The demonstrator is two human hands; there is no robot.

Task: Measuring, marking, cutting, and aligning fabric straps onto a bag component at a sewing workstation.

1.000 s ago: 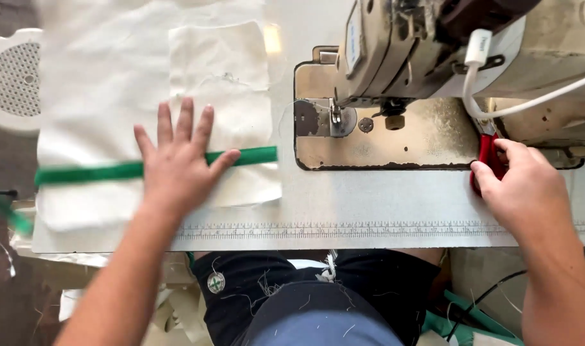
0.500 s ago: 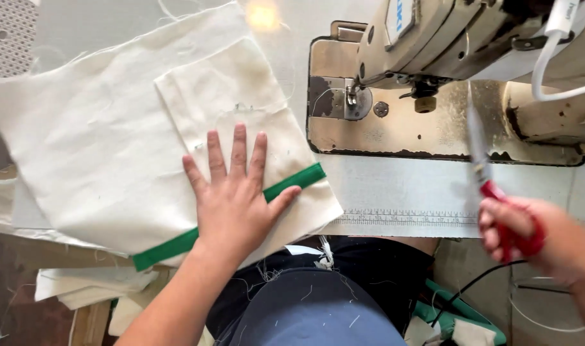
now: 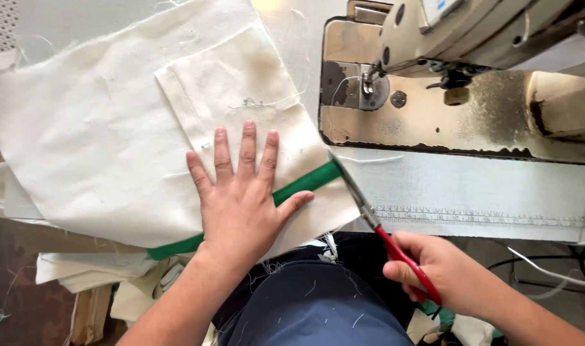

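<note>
Cream cloth [image 3: 100,147] lay spread over the bench [image 3: 472,192] beside the sewing machine [image 3: 459,70], with a green tape [image 3: 305,184] running slantwise along its near edge. The left hand [image 3: 241,198] pressed flat on cloth and tape, fingers spread, gripping nothing. The right hand [image 3: 440,269] was closed around red-handled scissors [image 3: 376,224] — their tips reaching the tape's right end at the cloth's edge.
</note>
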